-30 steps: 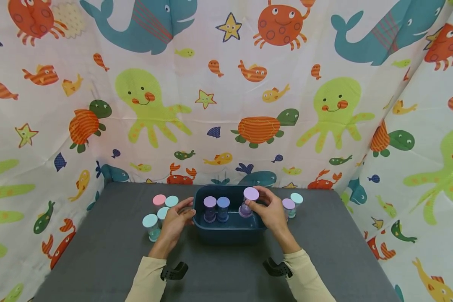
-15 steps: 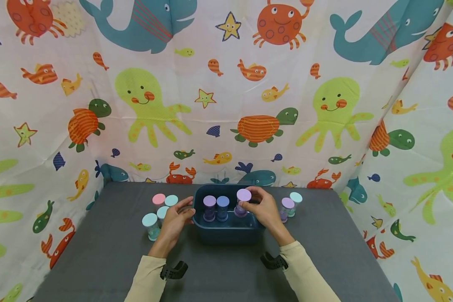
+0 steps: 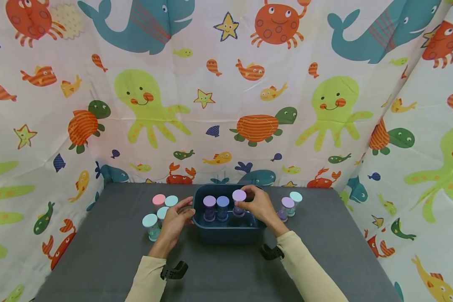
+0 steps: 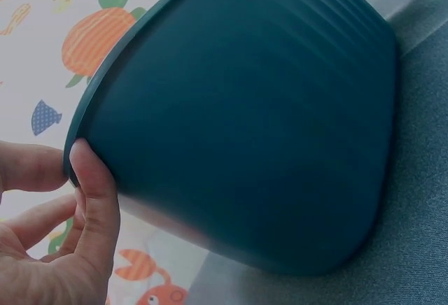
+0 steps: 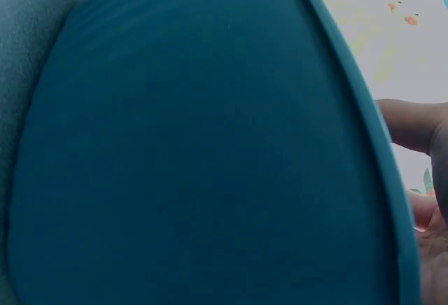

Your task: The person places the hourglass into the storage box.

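Note:
A dark blue plastic bin sits on the grey table. My left hand pinches its left rim, thumb and finger on either side of the wall in the left wrist view. Inside the bin, a purple-capped sand timer and a blue-capped one stand upright side by side. Just right of them, my right hand grips another purple sand timer by its upper part, low within the bin. In the right wrist view the bin's wall hides that timer and most of the fingers.
Left of the bin stand a pink-capped timer and several teal-capped timers, partly behind my left hand. To the right are a purple timer and a teal one. A printed sea-animal curtain closes off the back.
My right hand has shifted left inside the bin with the purple sand timer, bringing it closer to the blue one. The left hand has stayed on the rim.

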A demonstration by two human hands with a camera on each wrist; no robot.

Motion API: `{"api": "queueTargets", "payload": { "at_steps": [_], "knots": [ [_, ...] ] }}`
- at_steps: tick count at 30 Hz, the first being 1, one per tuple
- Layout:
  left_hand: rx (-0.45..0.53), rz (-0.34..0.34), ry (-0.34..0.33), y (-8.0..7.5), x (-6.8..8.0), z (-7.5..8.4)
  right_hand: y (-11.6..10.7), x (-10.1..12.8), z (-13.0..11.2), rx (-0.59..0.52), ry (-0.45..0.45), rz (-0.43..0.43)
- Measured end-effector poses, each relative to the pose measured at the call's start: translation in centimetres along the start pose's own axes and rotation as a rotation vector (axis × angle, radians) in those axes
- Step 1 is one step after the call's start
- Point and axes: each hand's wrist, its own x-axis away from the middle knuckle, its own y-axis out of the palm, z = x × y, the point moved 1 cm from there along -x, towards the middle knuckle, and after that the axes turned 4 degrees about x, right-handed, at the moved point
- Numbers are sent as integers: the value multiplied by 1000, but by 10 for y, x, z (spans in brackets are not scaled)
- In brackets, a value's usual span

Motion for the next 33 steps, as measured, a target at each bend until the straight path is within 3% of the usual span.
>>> {"api": "queueTargets", "payload": {
  "at_steps": [11, 20, 33],
  "knots": [
    [32, -10, 16, 1, 0, -1, 4, -10, 8, 126, 10, -65],
    [41, -5, 23, 3, 1, 3, 6, -20, 7, 163, 38, -127],
    [19, -2, 21, 2, 3, 3, 15, -29, 13, 240, 2, -162]
  ]
}}
